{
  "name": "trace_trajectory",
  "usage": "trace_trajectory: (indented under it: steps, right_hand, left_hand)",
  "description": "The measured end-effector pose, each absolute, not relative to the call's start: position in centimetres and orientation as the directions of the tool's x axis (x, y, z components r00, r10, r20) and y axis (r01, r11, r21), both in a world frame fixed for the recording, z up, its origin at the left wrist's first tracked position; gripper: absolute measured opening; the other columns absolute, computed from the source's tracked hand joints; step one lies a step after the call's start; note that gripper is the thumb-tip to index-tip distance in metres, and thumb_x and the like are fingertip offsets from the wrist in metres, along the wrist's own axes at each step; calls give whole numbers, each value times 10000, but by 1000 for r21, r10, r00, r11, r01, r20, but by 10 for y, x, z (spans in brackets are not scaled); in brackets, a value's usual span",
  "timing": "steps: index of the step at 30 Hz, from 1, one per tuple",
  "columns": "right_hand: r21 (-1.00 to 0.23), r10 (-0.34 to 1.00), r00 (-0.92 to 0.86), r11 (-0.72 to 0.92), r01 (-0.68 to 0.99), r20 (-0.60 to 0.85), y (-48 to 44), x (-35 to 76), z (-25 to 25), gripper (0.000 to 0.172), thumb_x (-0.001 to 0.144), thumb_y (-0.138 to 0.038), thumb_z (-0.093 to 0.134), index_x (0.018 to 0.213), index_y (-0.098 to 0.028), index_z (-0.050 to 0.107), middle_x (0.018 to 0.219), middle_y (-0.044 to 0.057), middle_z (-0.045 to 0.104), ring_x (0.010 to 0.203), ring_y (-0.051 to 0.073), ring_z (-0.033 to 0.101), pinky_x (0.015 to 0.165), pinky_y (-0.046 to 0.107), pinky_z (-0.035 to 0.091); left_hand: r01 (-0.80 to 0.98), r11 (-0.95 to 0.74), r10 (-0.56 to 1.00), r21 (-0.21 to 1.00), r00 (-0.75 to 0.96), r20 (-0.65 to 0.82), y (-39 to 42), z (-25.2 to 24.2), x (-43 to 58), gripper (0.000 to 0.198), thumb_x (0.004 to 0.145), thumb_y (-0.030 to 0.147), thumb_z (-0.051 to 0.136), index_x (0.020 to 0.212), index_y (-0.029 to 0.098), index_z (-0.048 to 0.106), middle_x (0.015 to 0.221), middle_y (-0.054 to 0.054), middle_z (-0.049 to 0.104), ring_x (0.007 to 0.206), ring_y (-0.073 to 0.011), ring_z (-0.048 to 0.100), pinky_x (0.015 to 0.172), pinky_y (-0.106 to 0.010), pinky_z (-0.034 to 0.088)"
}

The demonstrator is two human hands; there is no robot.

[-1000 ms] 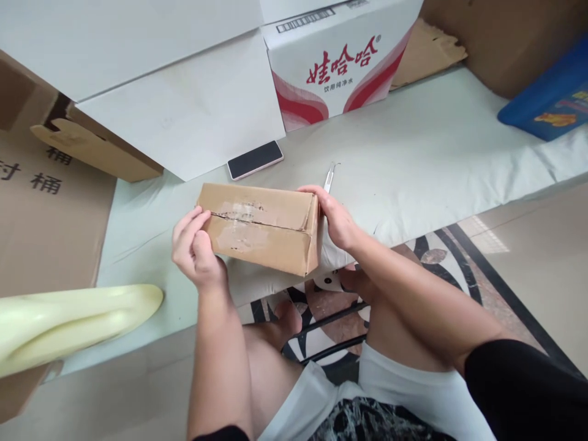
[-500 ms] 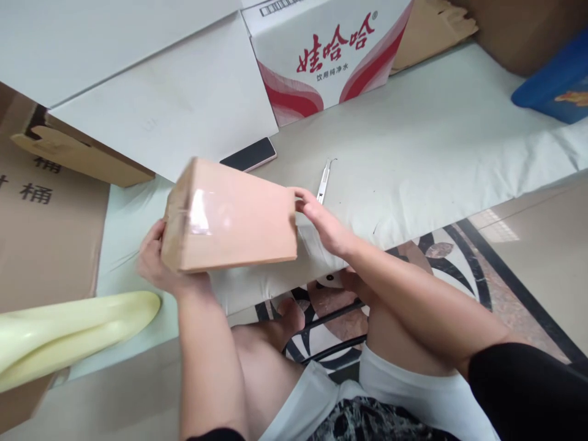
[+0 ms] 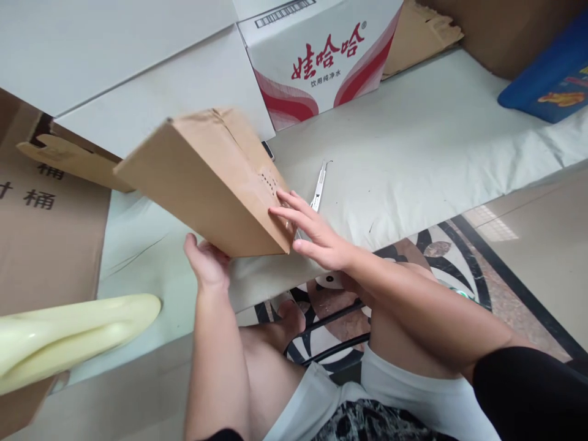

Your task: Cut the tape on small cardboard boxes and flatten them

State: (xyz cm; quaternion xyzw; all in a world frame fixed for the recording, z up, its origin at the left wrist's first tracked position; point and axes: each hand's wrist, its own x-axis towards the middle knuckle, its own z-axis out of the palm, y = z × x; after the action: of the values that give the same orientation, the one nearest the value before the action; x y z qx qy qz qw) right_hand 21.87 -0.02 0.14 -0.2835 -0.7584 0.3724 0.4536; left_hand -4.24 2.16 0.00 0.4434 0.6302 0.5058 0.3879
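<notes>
A brown cardboard box (image 3: 202,177) is held tilted above the cloth-covered table, one taped face with small dark marks turned to the right. My left hand (image 3: 209,260) is under its lower edge and holds it; its fingers are partly hidden by the box. On the taped face rest the outstretched, spread fingertips of my right hand (image 3: 315,236). Just beyond that hand lies a slim silver tool (image 3: 319,187) with a thin hooked tip. The dark corner of a phone (image 3: 267,150) peeks out behind the box.
Along the back stand a white carton with red lettering (image 3: 316,73) and a plain white box (image 3: 184,86). A pale yellow smooth object (image 3: 92,324) reaches in from the left near a large cardboard carton (image 3: 55,245). A blue container (image 3: 546,86) is at far right.
The box has been turned and tipped, so its taped end now faces right and its far end rises left. My left hand shifted right beneath it; my right fingers spread onto its face.
</notes>
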Motion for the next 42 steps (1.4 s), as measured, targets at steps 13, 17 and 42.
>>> trace_trajectory:
  steps: [13, 17, 42]
  right_hand:
    - [-852, 836, -183, 524, -16, 518, -10, 226, 9, 524, 998, -647, 430, 1335, -297, 626, 1585, 90, 462, 1544, 313, 373, 1273, 561, 322]
    - [-810, 786, -251, 586, 15, 564, -9, 227, 10, 434, 1030, -557, 445, 1314, -295, 643, 1558, 96, 478, 1494, 283, 438, 1260, 526, 345]
    - [-459, 993, -74, 23, 888, -93, 21, 227, -5, 264, 917, -253, 507, 1098, -163, 676, 1230, 196, 664, 1069, 342, 621, 889, 454, 481]
  left_hand:
    - [268, 531, 836, 803, -10, -549, 7, 14, -28, 607, 756, 683, 447, 901, 150, 701, 614, -100, 697, 436, -203, 606, 392, -251, 319]
    - [421, 347, 919, 838, -332, -214, 8, 9, -33, 421, 753, 489, 600, 1024, 175, 670, 861, -109, 761, 747, -246, 725, 532, -282, 474]
    - [558, -669, 610, 491, 35, 792, -10, 0, -5, 378, 1003, 324, 350, 1195, 250, 667, 1271, -58, 637, 1287, -238, 589, 1322, -545, 252]
